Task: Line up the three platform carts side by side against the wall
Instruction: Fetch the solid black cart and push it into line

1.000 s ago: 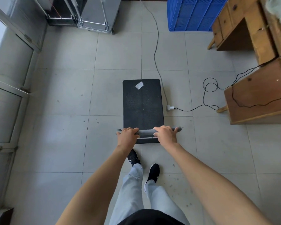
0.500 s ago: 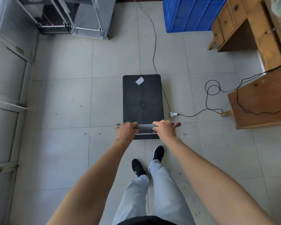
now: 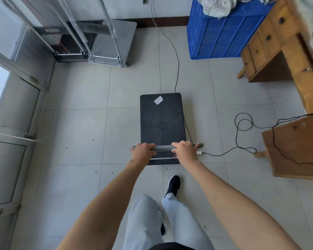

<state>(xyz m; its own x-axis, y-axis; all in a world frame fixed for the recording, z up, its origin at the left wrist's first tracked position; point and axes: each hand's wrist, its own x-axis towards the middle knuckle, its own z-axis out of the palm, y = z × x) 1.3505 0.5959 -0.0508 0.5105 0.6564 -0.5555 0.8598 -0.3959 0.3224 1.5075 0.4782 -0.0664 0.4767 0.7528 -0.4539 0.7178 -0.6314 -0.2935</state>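
A black platform cart [image 3: 162, 123] with a white label on its deck stands on the tiled floor in front of me. My left hand [image 3: 143, 152] and my right hand [image 3: 184, 150] both grip its grey handle bar [image 3: 163, 147]. Against the far wall at the upper left stand a silver platform cart [image 3: 114, 46] and, left of it, a dark-decked cart [image 3: 70, 46], side by side with their handles toward me.
A blue plastic crate [image 3: 219, 35] sits at the far wall, right of the carts. Wooden furniture [image 3: 278, 56] fills the right side. A grey cable [image 3: 176, 69] runs along the floor under the black cart; a black cord [image 3: 242, 123] coils at right. Metal-framed panels [image 3: 11, 105] line the left.
I have walked forward pushing the black cart toward the far wall. The wall, the two parked carts and the blue crate are nearer and more in view. Both hands keep their grip.
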